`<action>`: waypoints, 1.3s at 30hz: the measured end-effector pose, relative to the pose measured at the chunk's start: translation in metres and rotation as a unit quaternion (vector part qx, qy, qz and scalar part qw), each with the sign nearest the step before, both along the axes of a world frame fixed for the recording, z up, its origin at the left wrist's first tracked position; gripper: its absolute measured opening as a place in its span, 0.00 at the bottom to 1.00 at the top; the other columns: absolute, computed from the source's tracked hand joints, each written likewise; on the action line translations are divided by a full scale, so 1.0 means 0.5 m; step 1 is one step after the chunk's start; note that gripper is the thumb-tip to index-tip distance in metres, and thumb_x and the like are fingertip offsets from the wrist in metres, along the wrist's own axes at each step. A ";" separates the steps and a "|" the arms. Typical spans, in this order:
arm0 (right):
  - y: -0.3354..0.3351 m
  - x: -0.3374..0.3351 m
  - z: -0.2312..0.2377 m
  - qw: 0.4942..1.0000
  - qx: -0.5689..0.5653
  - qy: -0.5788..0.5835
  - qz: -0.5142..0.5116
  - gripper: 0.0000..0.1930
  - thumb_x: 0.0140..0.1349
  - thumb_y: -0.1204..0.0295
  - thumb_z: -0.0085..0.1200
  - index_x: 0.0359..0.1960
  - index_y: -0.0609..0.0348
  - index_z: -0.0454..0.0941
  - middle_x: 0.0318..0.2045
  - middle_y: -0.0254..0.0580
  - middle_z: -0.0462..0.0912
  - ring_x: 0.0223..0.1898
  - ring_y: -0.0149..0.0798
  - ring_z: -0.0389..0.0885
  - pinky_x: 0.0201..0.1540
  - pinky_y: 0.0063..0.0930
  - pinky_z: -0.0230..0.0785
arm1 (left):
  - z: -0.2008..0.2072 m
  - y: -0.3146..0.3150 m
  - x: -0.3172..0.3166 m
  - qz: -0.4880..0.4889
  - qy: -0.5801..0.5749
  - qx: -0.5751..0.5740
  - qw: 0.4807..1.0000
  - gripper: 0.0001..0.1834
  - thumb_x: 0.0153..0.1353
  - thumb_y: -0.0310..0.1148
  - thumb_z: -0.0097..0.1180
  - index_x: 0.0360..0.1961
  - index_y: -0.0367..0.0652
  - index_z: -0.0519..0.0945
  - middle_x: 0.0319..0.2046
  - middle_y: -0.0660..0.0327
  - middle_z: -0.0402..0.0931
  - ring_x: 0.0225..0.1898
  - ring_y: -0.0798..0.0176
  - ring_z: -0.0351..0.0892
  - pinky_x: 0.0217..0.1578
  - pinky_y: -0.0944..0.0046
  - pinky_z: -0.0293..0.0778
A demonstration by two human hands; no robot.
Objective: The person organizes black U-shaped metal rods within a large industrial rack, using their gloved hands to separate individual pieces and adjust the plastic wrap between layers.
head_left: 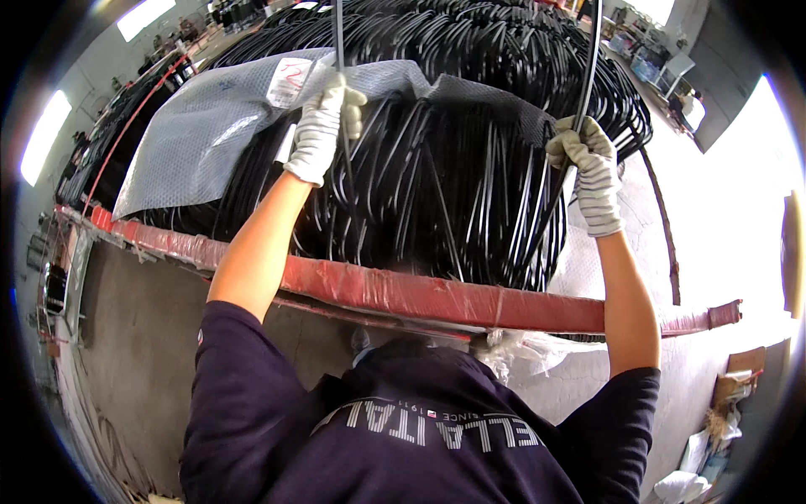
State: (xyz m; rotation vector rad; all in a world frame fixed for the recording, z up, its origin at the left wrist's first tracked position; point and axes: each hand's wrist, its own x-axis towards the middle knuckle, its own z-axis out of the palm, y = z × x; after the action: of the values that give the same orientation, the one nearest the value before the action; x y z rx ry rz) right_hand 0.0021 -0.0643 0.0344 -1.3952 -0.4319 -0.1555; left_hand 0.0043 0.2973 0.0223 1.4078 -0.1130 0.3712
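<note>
In its striped white glove, my left hand is closed round a narrow black strip that rises past the picture's top edge. My right hand, gloved alike, pinches another upright length of black strip at the right. Whether both lengths belong to one loop cannot be seen. Both arms reach out over a large heap of looped black strips. Across the heap lies a sheet of bubble wrap, bearing a white label with red marking beside my left hand.
A bar wrapped in red film runs along the heap's near side. Crumpled clear plastic hangs below it. A dark cord drops at the right. Another person is far off at the right, and bags lie at the lower right.
</note>
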 end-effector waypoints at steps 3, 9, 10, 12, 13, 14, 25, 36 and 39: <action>0.014 -0.004 -0.003 1.000 -0.007 0.019 -0.021 0.06 0.60 0.70 0.50 0.34 0.58 0.73 0.22 0.36 0.79 0.19 0.26 0.76 0.23 0.18 0.70 | 0.012 -0.012 -0.009 -0.027 0.020 -0.052 0.998 0.26 0.58 0.58 0.45 0.20 0.46 0.73 0.07 0.72 0.59 0.06 0.76 0.54 0.07 0.75 0.54; 0.027 -0.018 0.013 0.999 0.006 0.022 -0.032 0.08 0.62 0.66 0.48 0.32 0.58 0.74 0.17 0.33 0.75 0.15 0.25 0.70 0.19 0.16 0.64 | 0.015 0.001 -0.004 -0.066 -0.025 -0.115 0.991 0.28 0.59 0.58 0.42 0.21 0.44 0.74 0.05 0.72 0.54 0.04 0.75 0.49 0.04 0.72 0.50; 0.029 -0.018 0.013 0.999 0.013 0.019 -0.025 0.09 0.62 0.66 0.48 0.32 0.58 0.74 0.16 0.33 0.74 0.15 0.25 0.69 0.18 0.16 0.63 | 0.013 0.004 -0.002 -0.068 -0.022 -0.121 0.990 0.28 0.59 0.58 0.42 0.21 0.44 0.74 0.05 0.72 0.54 0.04 0.75 0.49 0.04 0.72 0.50; 0.035 -0.017 0.012 0.998 0.040 0.034 -0.033 0.14 0.62 0.60 0.48 0.30 0.59 0.74 0.14 0.31 0.70 0.12 0.24 0.64 0.15 0.16 0.57 | 0.009 0.011 -0.001 -0.069 -0.016 -0.134 0.988 0.28 0.59 0.58 0.41 0.20 0.43 0.74 0.05 0.72 0.54 0.04 0.74 0.49 0.04 0.71 0.50; 0.035 -0.016 0.013 0.996 0.054 0.057 -0.038 0.16 0.62 0.58 0.48 0.29 0.59 0.74 0.13 0.30 0.69 0.12 0.23 0.62 0.14 0.15 0.55 | 0.006 0.010 -0.002 -0.065 -0.018 -0.121 0.990 0.28 0.59 0.58 0.41 0.20 0.43 0.74 0.05 0.71 0.55 0.04 0.74 0.50 0.04 0.71 0.50; 0.036 -0.014 0.008 0.996 0.067 0.057 -0.036 0.20 0.60 0.52 0.48 0.26 0.60 0.73 0.10 0.29 0.64 0.09 0.24 0.58 0.11 0.17 0.50 | 0.006 0.004 -0.002 -0.063 -0.021 -0.108 0.992 0.29 0.59 0.58 0.41 0.20 0.43 0.75 0.05 0.71 0.55 0.04 0.74 0.50 0.04 0.71 0.51; 0.036 -0.023 -0.022 0.984 0.055 0.118 -0.121 0.25 0.56 0.46 0.48 0.15 0.55 0.69 0.06 0.26 0.60 0.06 0.22 0.52 0.09 0.20 0.42 | 0.019 -0.033 -0.030 0.027 -0.021 0.013 0.999 0.30 0.59 0.58 0.43 0.31 0.36 0.75 0.09 0.72 0.59 0.06 0.77 0.56 0.05 0.77 0.53; 0.051 -0.024 -0.038 0.974 0.094 0.142 -0.149 0.12 0.53 0.64 0.55 0.19 0.56 0.70 0.11 0.30 0.67 0.06 0.23 0.58 0.07 0.18 0.50 | 0.033 -0.034 -0.036 0.035 0.008 -0.032 0.999 0.19 0.60 0.49 0.48 0.40 0.43 0.74 0.10 0.72 0.62 0.07 0.79 0.57 0.06 0.78 0.55; 0.045 -0.017 -0.030 0.981 0.078 0.113 -0.140 0.13 0.54 0.64 0.55 0.18 0.56 0.70 0.10 0.29 0.68 0.06 0.23 0.59 0.08 0.17 0.50 | 0.048 -0.048 -0.059 0.069 0.018 -0.017 0.997 0.17 0.61 0.49 0.47 0.33 0.46 0.74 0.10 0.72 0.61 0.07 0.79 0.56 0.07 0.78 0.54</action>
State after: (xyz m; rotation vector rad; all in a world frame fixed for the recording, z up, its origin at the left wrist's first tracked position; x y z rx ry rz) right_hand -0.0065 -0.0418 0.0192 -1.2954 -0.0323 -0.2516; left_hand -0.0251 0.2733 0.0464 1.3924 0.0193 0.4601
